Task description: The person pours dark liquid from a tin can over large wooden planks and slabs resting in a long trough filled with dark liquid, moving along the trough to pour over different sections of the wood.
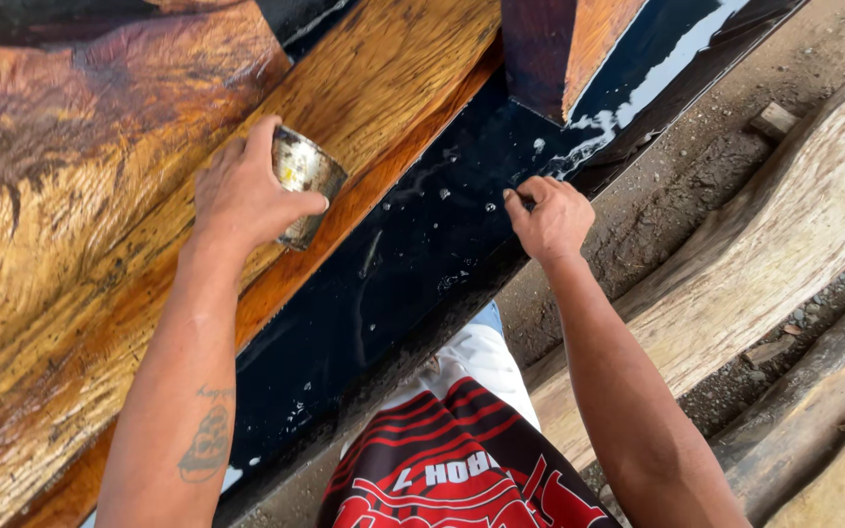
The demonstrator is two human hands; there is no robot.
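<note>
My left hand (242,191) grips a small dented metal cup (302,176) and rests it on a glossy, varnished wood slab (70,225). Beside the slab runs a wet black glossy surface (383,293) with small pale droplets on it. My right hand (550,217) is closed, its fingertips pressed on the black surface near its right edge. It seems to pinch something small and dark, but I cannot tell what.
A dark wooden post (559,49) rises from the black surface at the top. Rough pale logs (765,244) lie on gravel ground (677,176) to the right. My red-and-black patterned shorts (452,469) show at the bottom.
</note>
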